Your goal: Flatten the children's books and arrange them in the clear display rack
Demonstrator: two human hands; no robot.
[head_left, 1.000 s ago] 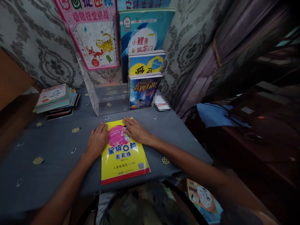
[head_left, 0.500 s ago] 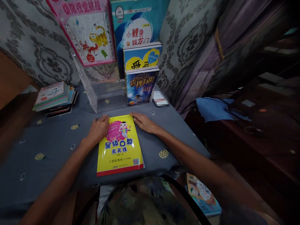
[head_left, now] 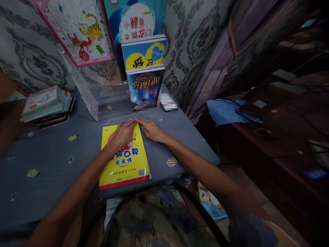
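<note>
Yellow and glossy, the workbook [head_left: 130, 168] lies flat below and left of the frame's centre, laid out but its cover not yet lifted; the left hand [head_left: 123, 134] rests flat across it, gripping nothing; the right hand [head_left: 153, 131] reaches its top-right corner, pinching or not, I cannot tell.

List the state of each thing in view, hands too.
Yellow book: closed, flat on table, cover up
Left hand: fingers extended, over yellow book's upper part
Right hand: fingers extended, at book's top right corner
Dark blue book: closed, upright in clear stand
Pink-edged book: upright, top cut off
Book stack: closed, lying flat
Purple curtain: tied back
</note>
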